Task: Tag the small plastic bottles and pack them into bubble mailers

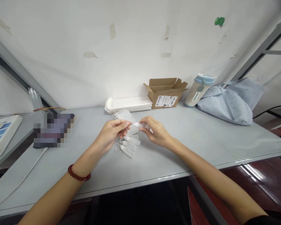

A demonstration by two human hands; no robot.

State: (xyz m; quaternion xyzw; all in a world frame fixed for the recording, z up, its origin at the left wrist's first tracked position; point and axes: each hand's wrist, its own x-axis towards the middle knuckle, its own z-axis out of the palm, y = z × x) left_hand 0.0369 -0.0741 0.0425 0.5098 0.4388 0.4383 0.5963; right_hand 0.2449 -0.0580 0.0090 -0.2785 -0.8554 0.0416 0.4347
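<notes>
Small translucent bottle [136, 124] between both hands, just above grey table [168, 165]. Left hand [111, 132] pinching its left end, thumb to forefinger; cap or loop, too small to tell. Right hand [156, 132] grasping its body, fingertips and thumb. Similar looped bottles [128, 151] in loose pile beneath and beside left hand. Behind: white stack [131, 103], touching open cardboard box [165, 99]. Farther right: tumbler [196, 92], pale-blue cloth bag [224, 106]. Far left: pixelated device [53, 130], white cable [25, 175].

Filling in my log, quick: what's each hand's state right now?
Left hand: closed in a pinch by the narrow end of the small bottle; exact grip unclear.
Right hand: closed, holding the small bottle.
</notes>
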